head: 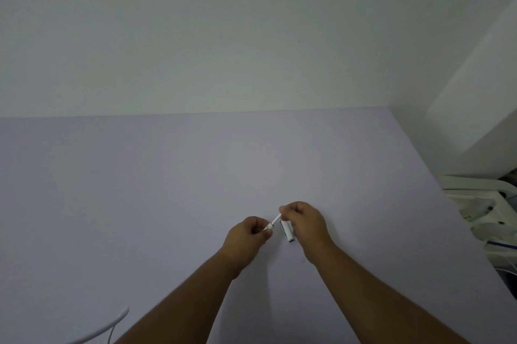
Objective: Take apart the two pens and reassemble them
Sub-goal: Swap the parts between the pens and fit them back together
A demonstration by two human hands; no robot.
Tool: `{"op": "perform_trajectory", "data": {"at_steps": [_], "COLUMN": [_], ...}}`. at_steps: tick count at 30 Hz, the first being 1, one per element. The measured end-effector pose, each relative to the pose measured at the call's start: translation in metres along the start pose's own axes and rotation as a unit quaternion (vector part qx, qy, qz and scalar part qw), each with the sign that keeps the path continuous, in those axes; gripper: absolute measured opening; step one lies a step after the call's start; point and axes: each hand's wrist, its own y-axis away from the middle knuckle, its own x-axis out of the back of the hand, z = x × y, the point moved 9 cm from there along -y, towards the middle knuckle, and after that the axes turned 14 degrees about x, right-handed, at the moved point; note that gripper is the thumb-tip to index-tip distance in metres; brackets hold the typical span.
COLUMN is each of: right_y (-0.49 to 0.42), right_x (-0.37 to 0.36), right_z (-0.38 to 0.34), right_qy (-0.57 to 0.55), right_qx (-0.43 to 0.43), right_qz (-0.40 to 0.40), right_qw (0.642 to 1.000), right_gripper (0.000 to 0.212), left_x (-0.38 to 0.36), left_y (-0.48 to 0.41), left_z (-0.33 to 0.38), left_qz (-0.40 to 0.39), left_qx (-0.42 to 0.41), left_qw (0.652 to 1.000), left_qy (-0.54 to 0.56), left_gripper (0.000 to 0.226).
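A thin white pen (274,221) stretches between my two hands above the pale lilac table (167,190). My left hand (249,237) pinches its lower tip end. My right hand (305,227) grips its upper end with fingers curled. A second white pen piece with a dark end (288,231) sits just under my right hand, partly hidden by the fingers; I cannot tell whether it lies on the table or is held.
A white cable (106,328) curves across the table's near left corner. Past the table's right edge stands a white rack with cables and small items (486,212). A white wall (223,36) rises behind the table.
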Motion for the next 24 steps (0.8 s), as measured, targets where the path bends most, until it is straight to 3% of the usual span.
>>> {"op": "perform_trajectory", "data": {"at_steps": [5, 9, 13, 16, 21, 24], "right_y": [-0.006, -0.023, -0.029, -0.027, -0.026, -0.026], "right_x": [-0.005, 0.025, 0.030, 0.021, 0.015, 0.020], "right_z": [0.006, 0.010, 0.026, 0.037, 0.041, 0.034], "right_qy": [0.026, 0.121, 0.398, 0.471, 0.482, 0.422], "right_qx": [-0.013, -0.004, -0.011, -0.028, -0.046, -0.049], "right_qz": [-0.047, -0.005, -0.093, -0.130, -0.114, -0.065], "right_qw": [0.998, 0.993, 0.913, 0.872, 0.867, 0.903], "right_gripper": [0.020, 0.022, 0.024, 0.026, 0.028, 0.026], "left_x": [-0.002, -0.001, -0.001, -0.002, 0.001, 0.001], "left_y": [-0.001, -0.005, -0.008, -0.009, -0.009, -0.009], "left_z": [0.003, -0.002, -0.008, -0.010, -0.012, -0.013], "left_qz": [-0.018, -0.028, -0.035, -0.037, -0.034, -0.035], "left_qx": [-0.012, 0.006, 0.016, 0.019, 0.020, 0.018], "left_qw": [1.000, 0.999, 0.997, 0.997, 0.998, 0.998], "left_qy": [0.009, 0.040, 0.059, 0.058, 0.052, 0.042], "left_gripper": [0.010, 0.014, 0.015, 0.014, 0.013, 0.012]}}
